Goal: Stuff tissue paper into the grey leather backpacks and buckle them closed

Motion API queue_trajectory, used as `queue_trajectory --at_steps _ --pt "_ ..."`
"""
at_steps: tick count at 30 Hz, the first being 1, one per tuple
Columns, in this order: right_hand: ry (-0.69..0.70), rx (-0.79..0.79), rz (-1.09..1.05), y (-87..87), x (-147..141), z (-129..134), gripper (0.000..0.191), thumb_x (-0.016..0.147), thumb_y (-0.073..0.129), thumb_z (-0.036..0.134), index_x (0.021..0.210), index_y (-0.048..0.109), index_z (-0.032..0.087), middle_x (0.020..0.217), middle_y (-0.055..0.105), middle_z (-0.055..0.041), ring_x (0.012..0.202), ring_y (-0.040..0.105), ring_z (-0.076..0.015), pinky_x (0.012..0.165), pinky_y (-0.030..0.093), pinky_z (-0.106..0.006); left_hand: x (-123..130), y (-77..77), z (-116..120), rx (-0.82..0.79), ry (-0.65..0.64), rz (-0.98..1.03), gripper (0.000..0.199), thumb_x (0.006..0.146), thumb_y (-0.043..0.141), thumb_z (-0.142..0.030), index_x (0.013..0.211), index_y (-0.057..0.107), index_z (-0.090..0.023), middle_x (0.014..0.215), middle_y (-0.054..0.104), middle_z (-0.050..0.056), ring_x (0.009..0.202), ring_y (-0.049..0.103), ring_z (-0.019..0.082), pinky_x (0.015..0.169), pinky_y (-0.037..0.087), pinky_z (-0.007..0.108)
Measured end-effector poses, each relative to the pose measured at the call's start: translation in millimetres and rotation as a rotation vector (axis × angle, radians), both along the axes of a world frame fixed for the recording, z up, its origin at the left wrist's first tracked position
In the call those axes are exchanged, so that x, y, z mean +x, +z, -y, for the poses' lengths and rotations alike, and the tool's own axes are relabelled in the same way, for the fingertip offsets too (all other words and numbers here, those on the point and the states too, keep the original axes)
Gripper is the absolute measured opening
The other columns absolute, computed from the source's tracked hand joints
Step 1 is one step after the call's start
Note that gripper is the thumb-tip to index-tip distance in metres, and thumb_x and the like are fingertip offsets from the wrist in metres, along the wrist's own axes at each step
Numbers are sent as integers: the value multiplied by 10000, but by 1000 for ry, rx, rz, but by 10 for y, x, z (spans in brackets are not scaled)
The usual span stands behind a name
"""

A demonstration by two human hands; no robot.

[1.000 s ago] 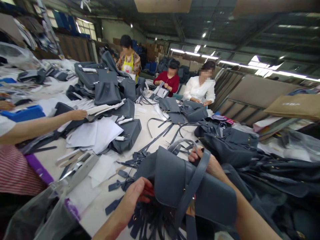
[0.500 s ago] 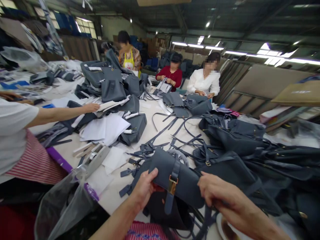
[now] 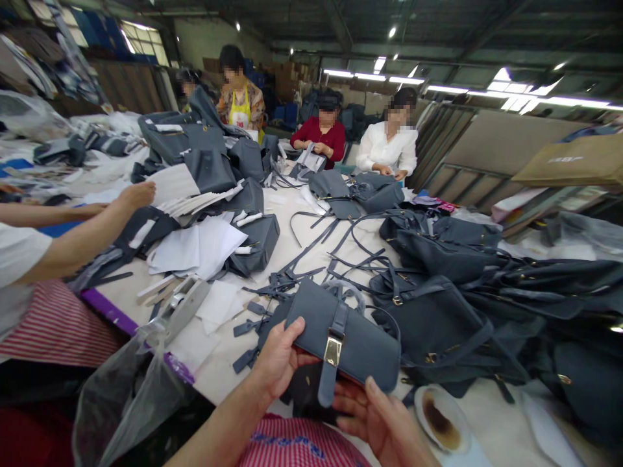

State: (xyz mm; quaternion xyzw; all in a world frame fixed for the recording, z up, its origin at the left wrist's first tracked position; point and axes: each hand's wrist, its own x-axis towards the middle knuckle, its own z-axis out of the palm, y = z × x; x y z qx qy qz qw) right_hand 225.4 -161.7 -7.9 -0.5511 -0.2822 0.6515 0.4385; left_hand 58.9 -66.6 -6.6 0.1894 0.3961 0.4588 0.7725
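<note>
Together, hands [image 3: 280, 360] [image 3: 377, 418] at bag [image 3: 367, 344], gold clasp [image 3: 333, 351]

A bag [image 3: 370, 344] sits between a worker's left hand [image 3: 280, 357], at its left end, and right hand [image 3: 374, 415], at its near edge. On the table [image 3: 272, 207], tags [image 3: 246, 327] lie left, papers [image 3: 214, 246] beyond; right, a dish [image 3: 428, 431], heaped bags [image 3: 438, 253] behind it. Co-workers [image 3: 387, 152] line the far side.

Left hand [image 3: 278, 362] clasped, right hand [image 3: 377, 415] spread
</note>
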Motion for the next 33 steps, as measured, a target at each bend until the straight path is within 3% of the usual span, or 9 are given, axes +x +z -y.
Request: queue_trajectory --at_steps 2,4,6,10,13,15,20,29,33 --pt "-199 -27 -288 63 -173 -178 487 729 727 529 1052 684 166 1048 741 -139 940 702 -264 790 571 -374 -3 5 45 37 -20 -36 393 755 711 -410 997 599 -121 895 717 110 694 668 200 581 566 312" --pt "-275 -25 -378 134 -273 -286 473 719 780 411 1105 656 167 1041 750 -121 912 715 -261 794 579 -390 -29 2 86 96 -31 -133 394 783 668 -448 1003 591 -130 894 706 103 722 663 207 620 565 330" --pt "-297 -66 -383 189 -300 -317 472 703 803 342 1097 650 132 984 765 -130 833 732 -267 731 599 -392 -93 -3 128 258 46 -383 349 824 623 -424 1036 579 -150 932 686 91 791 650 208 700 557 347" --pt "-304 -100 -362 235 -246 -274 447 702 801 308 1058 643 88 928 770 -152 768 741 -278 626 609 -364 -291 3 226 958 391 -1078 324 834 614 -227 1155 586 -196 1100 603 103 997 574 230 866 499 395" --pt "-273 -88 -350 249 -223 -240 417 721 784 311 1036 645 75 913 770 -160 755 742 -279 595 605 -349 -371 36 282 1512 265 -1217 317 853 543 -108 1140 632 -209 992 638 86 936 576 205 844 494 368" --pt "-261 -82 -345 260 -231 -223 399 727 779 305 1025 647 75 903 771 -154 748 742 -268 593 603 -335 -357 71 292 1690 121 -1209 298 874 508 -90 1128 633 -182 911 663 80 862 590 183 789 503 329" --pt "-268 -103 -342 287 -246 -196 395 694 801 285 992 651 74 863 771 -139 691 738 -249 546 593 -306 -257 156 247 1827 -97 -1196 199 902 504 -141 1062 623 -133 833 681 91 761 612 181 689 505 318" --pt "-244 -123 -343 254 -263 -152 386 670 815 325 943 669 95 843 770 -122 698 738 -255 548 594 -307 -235 165 151 1976 -317 -1184 203 929 408 -153 940 606 -111 813 663 103 726 576 200 639 483 329" --pt "-230 -114 -335 213 -263 -128 371 702 796 331 961 665 99 857 768 -130 741 741 -265 614 608 -348 -153 207 52 1861 -411 -1135 256 953 356 -150 845 588 -142 807 628 81 731 541 169 698 490 294"
